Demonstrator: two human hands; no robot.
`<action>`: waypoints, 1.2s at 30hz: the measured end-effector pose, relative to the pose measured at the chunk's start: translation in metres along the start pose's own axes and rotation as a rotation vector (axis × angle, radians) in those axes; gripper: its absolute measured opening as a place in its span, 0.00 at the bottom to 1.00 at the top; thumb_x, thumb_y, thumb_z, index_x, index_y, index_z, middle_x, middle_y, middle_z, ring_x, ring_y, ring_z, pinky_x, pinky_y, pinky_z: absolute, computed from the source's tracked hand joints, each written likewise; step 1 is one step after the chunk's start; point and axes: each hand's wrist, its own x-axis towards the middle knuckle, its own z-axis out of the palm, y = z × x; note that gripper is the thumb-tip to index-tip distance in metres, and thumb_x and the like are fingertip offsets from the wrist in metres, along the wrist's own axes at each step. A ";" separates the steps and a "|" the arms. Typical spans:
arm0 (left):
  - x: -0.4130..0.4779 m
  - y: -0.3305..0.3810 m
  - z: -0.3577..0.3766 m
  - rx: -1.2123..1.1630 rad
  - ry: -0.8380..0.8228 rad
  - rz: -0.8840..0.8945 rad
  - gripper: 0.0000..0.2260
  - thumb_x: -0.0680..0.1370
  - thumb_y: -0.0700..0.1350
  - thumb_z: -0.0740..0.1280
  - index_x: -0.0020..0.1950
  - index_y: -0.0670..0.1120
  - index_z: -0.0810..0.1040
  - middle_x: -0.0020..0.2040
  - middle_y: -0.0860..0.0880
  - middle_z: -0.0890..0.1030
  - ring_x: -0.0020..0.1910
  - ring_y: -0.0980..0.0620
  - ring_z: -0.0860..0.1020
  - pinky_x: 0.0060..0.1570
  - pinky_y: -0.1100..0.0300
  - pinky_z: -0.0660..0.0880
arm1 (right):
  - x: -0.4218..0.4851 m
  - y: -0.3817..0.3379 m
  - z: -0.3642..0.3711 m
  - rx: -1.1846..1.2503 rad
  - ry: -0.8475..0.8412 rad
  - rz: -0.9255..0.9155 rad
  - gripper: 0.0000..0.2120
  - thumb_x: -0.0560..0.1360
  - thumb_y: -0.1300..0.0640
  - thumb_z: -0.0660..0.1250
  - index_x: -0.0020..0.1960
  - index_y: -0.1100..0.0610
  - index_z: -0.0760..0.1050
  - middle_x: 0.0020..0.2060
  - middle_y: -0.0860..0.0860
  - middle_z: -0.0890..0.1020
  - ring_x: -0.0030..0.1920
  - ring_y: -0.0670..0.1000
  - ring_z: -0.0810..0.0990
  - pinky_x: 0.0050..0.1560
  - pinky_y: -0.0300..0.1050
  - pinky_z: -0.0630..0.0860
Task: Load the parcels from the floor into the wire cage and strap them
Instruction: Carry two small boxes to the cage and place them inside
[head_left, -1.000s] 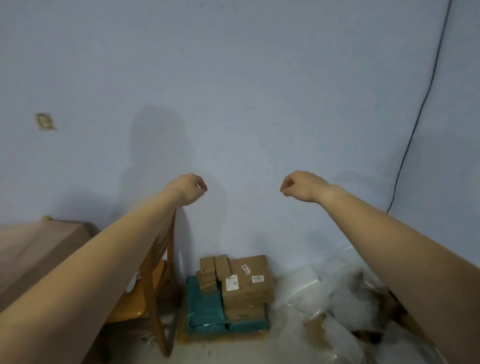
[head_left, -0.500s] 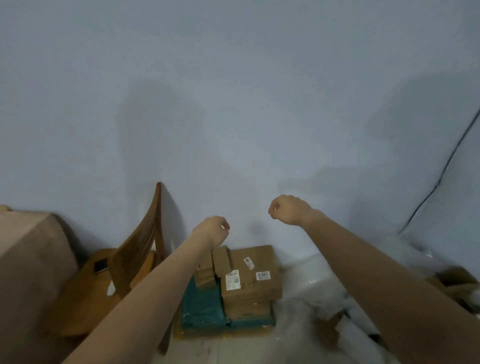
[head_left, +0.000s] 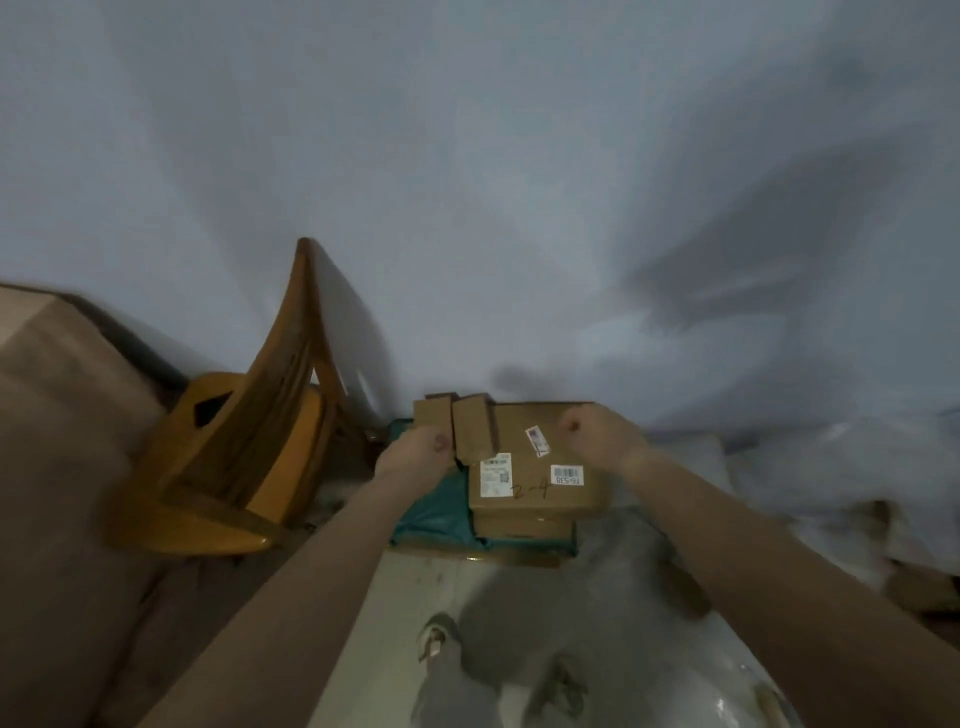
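The parcels sit stacked on the floor against the wall, at 12 o'clock from the person. The large cardboard box with white labels tops the pile, over teal bags. Two small boxes stand at its 10 o'clock corner. The left hand overlaps the small boxes from 8 o'clock; blur hides whether it touches them. The right hand hangs over the large box's 1 o'clock corner.

Half a second ago both hands were up in front of the wall, above the pile. They have now come down to its level, and the view has tipped down to show more floor.

Both arms reach forward, nearly straight. Both hands are curled into fists and hold nothing. A wooden chair stands at 9 o'clock of the pile, and crumpled clear plastic lies at 3 o'clock.
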 end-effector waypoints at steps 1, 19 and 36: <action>0.015 -0.013 0.014 -0.003 -0.016 -0.028 0.13 0.80 0.45 0.56 0.58 0.47 0.78 0.55 0.45 0.81 0.52 0.46 0.79 0.54 0.52 0.78 | 0.012 0.004 0.016 0.024 -0.003 0.030 0.14 0.80 0.56 0.56 0.58 0.57 0.78 0.55 0.53 0.81 0.52 0.52 0.79 0.52 0.44 0.74; 0.271 -0.170 0.182 -0.151 -0.069 -0.109 0.16 0.80 0.44 0.58 0.69 0.47 0.69 0.62 0.44 0.76 0.56 0.43 0.76 0.56 0.49 0.75 | 0.222 0.057 0.259 0.203 -0.142 0.303 0.15 0.79 0.53 0.58 0.65 0.51 0.72 0.56 0.51 0.80 0.46 0.49 0.76 0.45 0.43 0.72; 0.394 -0.186 0.225 -1.077 -0.032 -0.379 0.34 0.70 0.53 0.74 0.71 0.48 0.64 0.67 0.49 0.74 0.64 0.50 0.74 0.68 0.50 0.69 | 0.387 0.059 0.321 0.591 0.073 0.367 0.41 0.68 0.35 0.69 0.71 0.59 0.64 0.67 0.56 0.68 0.70 0.57 0.64 0.70 0.59 0.64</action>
